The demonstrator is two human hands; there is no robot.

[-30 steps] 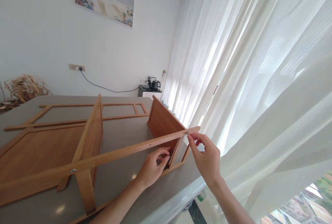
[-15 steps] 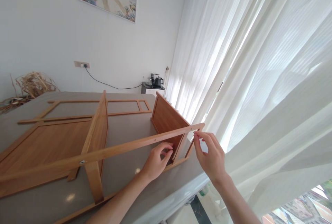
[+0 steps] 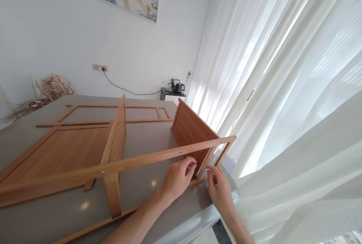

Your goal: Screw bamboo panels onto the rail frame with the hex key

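Observation:
A wooden frame stands on edge, its long upper rail (image 3: 158, 156) running across the view with a metal fastener near the left upright panel (image 3: 113, 138) and small holes farther right. My left hand (image 3: 179, 178) is below the rail, beside the right upright panel (image 3: 192, 123). Its thumb and forefinger are closed together; whatever they hold, if anything, is hidden. My right hand (image 3: 220, 187) is lower right, next to the frame's end, pinching at the fingertips. A tiny dark tip shows there, too small to name.
The frame rests on a grey-covered table (image 3: 147, 134). A flat wooden panel (image 3: 76, 144) and an open ladder-like wooden frame (image 3: 141, 120) lie behind it. White curtains (image 3: 271, 104) hang close on the right. A black kettle (image 3: 179, 87) stands at the back.
My right hand has come down and left from the rail's end to beside my left hand, still pinched. My left hand stays by the right panel. The camera view has shifted slightly.

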